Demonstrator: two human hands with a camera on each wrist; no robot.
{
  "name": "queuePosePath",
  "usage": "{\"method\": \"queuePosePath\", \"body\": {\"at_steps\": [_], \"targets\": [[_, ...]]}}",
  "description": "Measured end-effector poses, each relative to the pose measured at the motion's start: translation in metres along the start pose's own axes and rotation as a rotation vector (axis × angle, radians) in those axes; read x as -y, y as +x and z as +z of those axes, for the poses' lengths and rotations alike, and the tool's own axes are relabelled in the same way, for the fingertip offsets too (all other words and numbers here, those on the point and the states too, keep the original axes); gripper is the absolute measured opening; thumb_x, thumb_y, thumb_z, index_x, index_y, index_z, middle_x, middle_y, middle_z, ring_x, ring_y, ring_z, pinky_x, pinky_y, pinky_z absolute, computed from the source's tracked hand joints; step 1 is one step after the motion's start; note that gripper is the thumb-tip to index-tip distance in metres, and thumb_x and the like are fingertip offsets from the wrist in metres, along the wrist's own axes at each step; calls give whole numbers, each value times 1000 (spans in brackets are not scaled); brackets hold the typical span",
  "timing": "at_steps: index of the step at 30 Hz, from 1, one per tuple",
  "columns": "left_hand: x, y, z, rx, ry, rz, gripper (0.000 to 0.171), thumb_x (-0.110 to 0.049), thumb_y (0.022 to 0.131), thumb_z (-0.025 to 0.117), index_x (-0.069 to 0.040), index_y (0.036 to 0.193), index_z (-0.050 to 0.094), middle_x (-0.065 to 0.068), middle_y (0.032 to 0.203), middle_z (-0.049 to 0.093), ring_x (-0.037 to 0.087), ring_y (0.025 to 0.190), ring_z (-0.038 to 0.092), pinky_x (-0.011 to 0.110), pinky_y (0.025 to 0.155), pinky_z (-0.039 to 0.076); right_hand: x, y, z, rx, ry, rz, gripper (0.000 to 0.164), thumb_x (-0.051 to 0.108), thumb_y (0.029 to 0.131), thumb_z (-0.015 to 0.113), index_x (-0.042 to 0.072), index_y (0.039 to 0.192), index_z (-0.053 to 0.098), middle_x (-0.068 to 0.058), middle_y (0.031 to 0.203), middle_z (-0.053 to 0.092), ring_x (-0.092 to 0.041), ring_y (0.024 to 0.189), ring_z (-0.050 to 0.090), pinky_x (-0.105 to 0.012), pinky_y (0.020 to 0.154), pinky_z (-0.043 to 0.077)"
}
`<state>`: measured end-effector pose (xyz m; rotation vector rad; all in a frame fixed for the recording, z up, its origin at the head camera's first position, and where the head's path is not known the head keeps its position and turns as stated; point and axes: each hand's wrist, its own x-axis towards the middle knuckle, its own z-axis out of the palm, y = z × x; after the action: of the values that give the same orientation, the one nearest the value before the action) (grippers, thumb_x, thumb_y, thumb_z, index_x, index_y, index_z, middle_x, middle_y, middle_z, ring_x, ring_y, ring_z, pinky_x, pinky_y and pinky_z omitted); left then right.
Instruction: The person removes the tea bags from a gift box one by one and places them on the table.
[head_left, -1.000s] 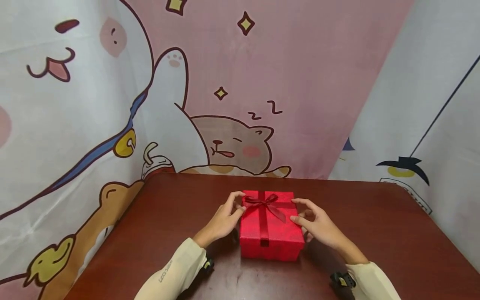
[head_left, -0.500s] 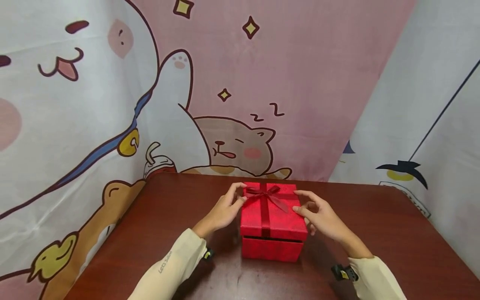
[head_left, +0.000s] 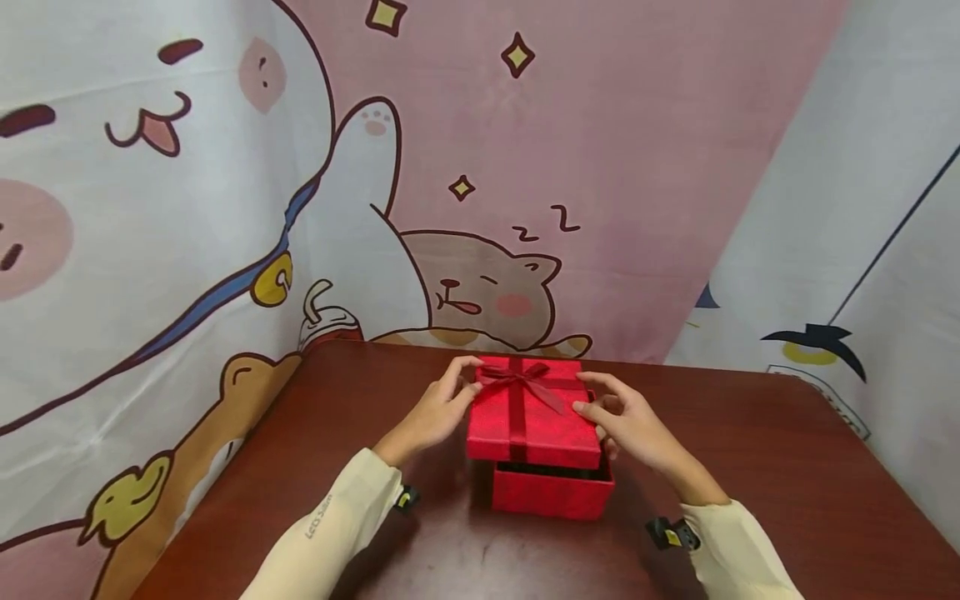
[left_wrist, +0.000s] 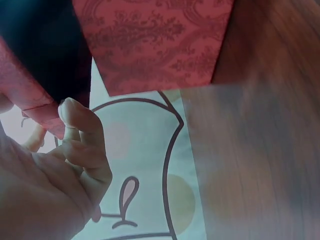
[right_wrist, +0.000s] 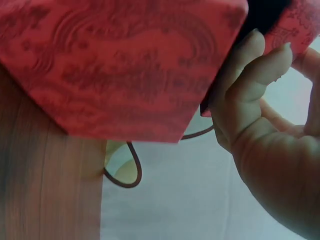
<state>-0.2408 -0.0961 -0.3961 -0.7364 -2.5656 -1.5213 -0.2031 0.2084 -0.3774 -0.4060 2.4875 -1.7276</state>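
A red gift box lid [head_left: 558, 425] with a dark red ribbon bow [head_left: 519, 377] hangs just above its red patterned box base [head_left: 551, 493]. It sits shifted left of the base, and a dark gap shows between them. My left hand [head_left: 433, 414] pinches the lid's left edge, thumb on top. On the opposite edge my right hand [head_left: 637, 431] grips with thumb and fingers. Curled fingertips [left_wrist: 75, 117] press the lid's rim from below in the left wrist view. In the right wrist view, the fingers [right_wrist: 262, 70] reach under the lid beside the base. The base's inside is hidden.
The box stands on a dark brown wooden table [head_left: 375, 392]. A cloth [head_left: 630, 167] printed with cartoon animals hangs behind and to the left. Black straps with small devices [head_left: 672, 534] are on both wrists.
The lid has come up off the base, held in both hands, and has then shifted left. The base has stayed on the table. The head view has turned slightly left.
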Motion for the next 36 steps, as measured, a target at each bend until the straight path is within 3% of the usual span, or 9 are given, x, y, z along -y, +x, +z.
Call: {"method": "queuePosePath", "body": {"at_steps": [6,13,20,28,36], "targets": [[4,-5,-16,-12,-1,-16,32,-18,103,49,-20,134,45,5,79,58,15,62,51,31,62,44,8,9,14,31,2,-19,53,22,96,66,10,143,45,-15,90,63,-25,59,59,-33,45,49],[10,-15,-37,-25,-18,-47,32,-18,103,48,-20,135,45,6,85,61,24,66,59,32,64,48,17,21,32,44,-43,-46,52,22,95,67,11,142,48,-15,90,65,-34,62,59,-36,46,50],[21,-31,-65,-24,10,-46,33,-18,103,48,-18,136,45,10,90,62,29,70,61,36,66,50,27,33,57,96,-29,-13,55,26,94,69,12,143,48,-15,91,65,-32,64,61,-35,47,51],[29,-41,-91,3,54,-49,35,-18,104,50,-17,138,44,10,94,64,17,68,62,39,69,54,40,40,79,160,-15,11,59,24,95,68,10,146,44,-13,83,62,-26,62,61,-42,51,55],[38,-52,-108,1,56,-64,37,-17,104,48,-14,141,42,13,99,65,18,76,65,38,73,55,48,50,97,186,-33,-6,57,20,94,68,5,144,45,-14,77,63,-35,63,65,-38,49,54]]}}
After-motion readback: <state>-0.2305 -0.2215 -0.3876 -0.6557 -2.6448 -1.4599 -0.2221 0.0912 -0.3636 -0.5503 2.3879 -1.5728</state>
